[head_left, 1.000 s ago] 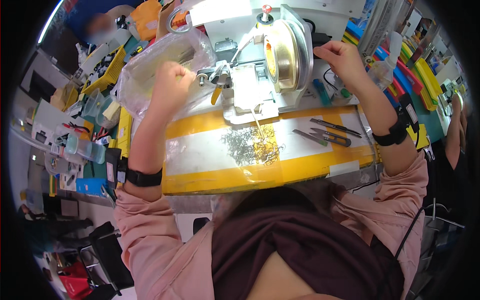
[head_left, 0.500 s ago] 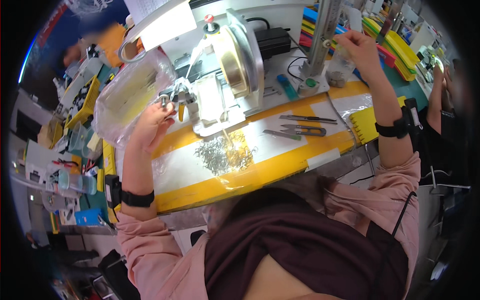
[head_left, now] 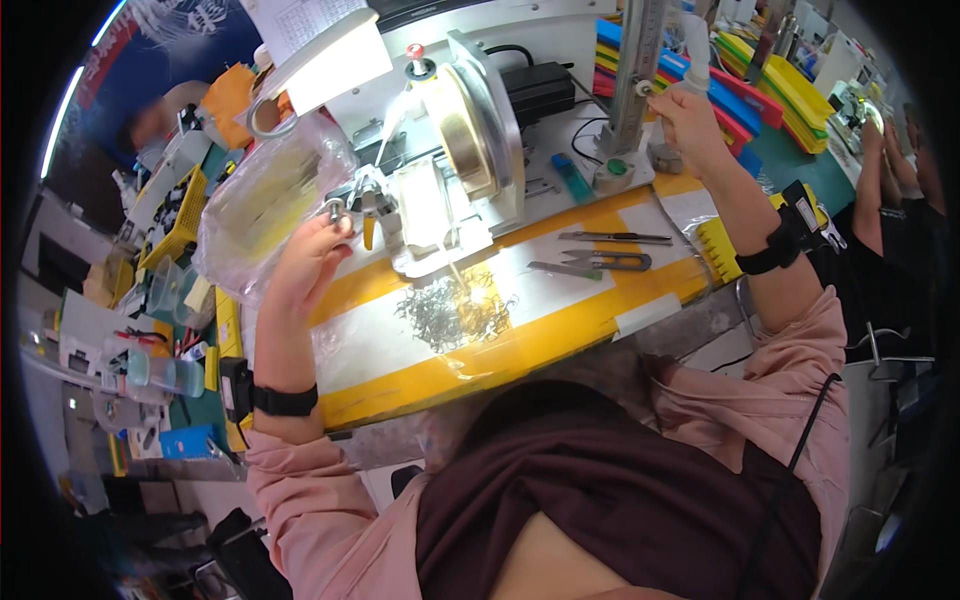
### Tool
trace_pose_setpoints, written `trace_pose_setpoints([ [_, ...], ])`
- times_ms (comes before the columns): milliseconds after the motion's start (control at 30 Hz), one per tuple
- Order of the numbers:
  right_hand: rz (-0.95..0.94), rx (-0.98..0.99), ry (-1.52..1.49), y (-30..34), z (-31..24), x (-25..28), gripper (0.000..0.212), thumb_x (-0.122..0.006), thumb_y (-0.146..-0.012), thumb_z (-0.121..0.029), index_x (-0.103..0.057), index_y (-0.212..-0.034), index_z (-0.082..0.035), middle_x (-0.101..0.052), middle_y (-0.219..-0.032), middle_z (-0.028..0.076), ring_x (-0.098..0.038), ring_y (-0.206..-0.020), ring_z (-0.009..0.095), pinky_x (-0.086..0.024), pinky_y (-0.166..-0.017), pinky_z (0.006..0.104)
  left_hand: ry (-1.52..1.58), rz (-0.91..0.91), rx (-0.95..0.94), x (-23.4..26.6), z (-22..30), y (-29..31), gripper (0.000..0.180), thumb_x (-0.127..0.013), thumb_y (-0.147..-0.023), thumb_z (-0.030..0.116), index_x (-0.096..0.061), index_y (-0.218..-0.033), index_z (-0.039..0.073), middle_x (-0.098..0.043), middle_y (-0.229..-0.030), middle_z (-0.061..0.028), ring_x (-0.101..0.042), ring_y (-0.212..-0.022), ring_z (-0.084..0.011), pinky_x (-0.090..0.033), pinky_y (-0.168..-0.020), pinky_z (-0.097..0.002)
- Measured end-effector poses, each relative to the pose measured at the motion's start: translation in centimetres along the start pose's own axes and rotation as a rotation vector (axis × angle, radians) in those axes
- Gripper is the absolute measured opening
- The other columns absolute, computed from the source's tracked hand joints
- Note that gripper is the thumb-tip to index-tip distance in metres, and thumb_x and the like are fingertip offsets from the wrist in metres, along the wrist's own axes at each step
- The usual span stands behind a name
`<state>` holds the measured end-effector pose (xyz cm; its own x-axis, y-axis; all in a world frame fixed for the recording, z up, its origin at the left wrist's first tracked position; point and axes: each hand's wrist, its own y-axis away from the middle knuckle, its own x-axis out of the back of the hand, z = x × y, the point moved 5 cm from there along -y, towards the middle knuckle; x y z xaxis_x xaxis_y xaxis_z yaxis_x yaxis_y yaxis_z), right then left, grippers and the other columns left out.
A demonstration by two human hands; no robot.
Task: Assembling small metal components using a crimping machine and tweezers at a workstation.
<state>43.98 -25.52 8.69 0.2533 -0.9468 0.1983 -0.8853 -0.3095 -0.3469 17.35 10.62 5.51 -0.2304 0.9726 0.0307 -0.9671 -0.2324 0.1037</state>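
Observation:
My left hand (head_left: 318,250) is closed at the left end of a small bench machine, fingertips pinching a small metal knob (head_left: 337,209). Beside those fingers is a yellow lever (head_left: 369,233). A large brass-coloured wheel (head_left: 465,130) stands upright in the machine, with a pale block (head_left: 424,205) in front of it. My right hand (head_left: 692,125) is raised at the upright metal post (head_left: 632,70), its fingertips closed at a small round knob (head_left: 644,88) on the post. Below the machine lies a heap of small thin metal pieces (head_left: 450,312) on the taped table.
A thread snipper (head_left: 610,260) and two slim blades lie on the table (head_left: 470,370). A plastic bag (head_left: 270,205) is left of the machine. Stacked coloured trays (head_left: 790,95) stand far right, near another person's arms (head_left: 872,165). A yellow spiral notebook (head_left: 716,250) lies under my right forearm.
My right hand has moved left and slightly down, from beside the post to its knob. My left hand remains at the machine's knob. The view has shifted slightly.

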Motion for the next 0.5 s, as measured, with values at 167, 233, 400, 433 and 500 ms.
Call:
trace_pose_setpoints([
  [167, -0.090, -0.093, 0.214, 0.6, -0.8, 0.6, 0.021, -0.053, -0.083, -0.021, -0.052, -0.077, -0.002, -0.045, -0.055, -0.001, -0.038, -0.041, 0.006, -0.029, -0.039, 0.0215, -0.172, 0.030, 0.005, -0.6, 0.9, 0.0, 0.011, -0.050, -0.083, 0.016, -0.055, -0.089, 0.009, -0.052, -0.086, 0.0028, -0.043, -0.075, -0.0055, -0.034, -0.070, -0.0215],
  [233, -0.071, 0.011, 0.467, 1.4, -2.1, 0.7, 0.024, -0.053, -0.083, -0.023, -0.052, -0.078, 0.000, -0.050, -0.060, 0.003, -0.044, -0.044, 0.008, -0.034, -0.041, 0.0218, -0.459, 0.125, -0.074, -0.1, 2.1, 1.0, 0.015, -0.049, -0.084, 0.016, -0.056, -0.094, 0.006, -0.053, -0.089, 0.0016, -0.045, -0.079, -0.0065, -0.035, -0.073, -0.0218],
  [400, -0.073, 0.380, 0.274, 8.8, -10.5, -3.9, 0.017, -0.057, -0.081, -0.013, -0.049, -0.092, -0.003, -0.054, -0.076, 0.004, -0.044, -0.045, 0.009, -0.037, -0.044, 0.0230, -0.653, 0.258, -0.293, 1.3, 6.2, 2.3, 0.025, -0.047, -0.085, 0.015, -0.055, -0.104, 0.002, -0.056, -0.096, -0.0011, -0.047, -0.090, -0.0097, -0.036, -0.082, -0.0231],
  [433, -0.165, 0.372, 0.301, 10.2, -10.9, -5.2, 0.018, -0.058, -0.079, -0.011, -0.049, -0.092, -0.003, -0.054, -0.079, 0.005, -0.044, -0.045, 0.009, -0.037, -0.044, 0.0231, -0.537, 0.155, -0.282, 0.8, 6.8, 1.5, 0.027, -0.046, -0.086, 0.013, -0.054, -0.109, 0.002, -0.054, -0.104, -0.0023, -0.048, -0.094, -0.0102, -0.036, -0.084, -0.0242],
  [500, -0.356, 0.477, 0.258, 12.5, -11.8, -8.6, 0.019, -0.059, -0.077, -0.008, -0.050, -0.093, -0.003, -0.054, -0.080, 0.006, -0.043, -0.045, 0.009, -0.037, -0.043, 0.0230, -0.426, 0.061, -0.265, 0.3, 7.0, -0.4, 0.029, -0.046, -0.086, 0.012, -0.052, -0.113, 0.002, -0.052, -0.112, -0.0035, -0.048, -0.098, -0.0108, -0.036, -0.087, -0.0254],
])
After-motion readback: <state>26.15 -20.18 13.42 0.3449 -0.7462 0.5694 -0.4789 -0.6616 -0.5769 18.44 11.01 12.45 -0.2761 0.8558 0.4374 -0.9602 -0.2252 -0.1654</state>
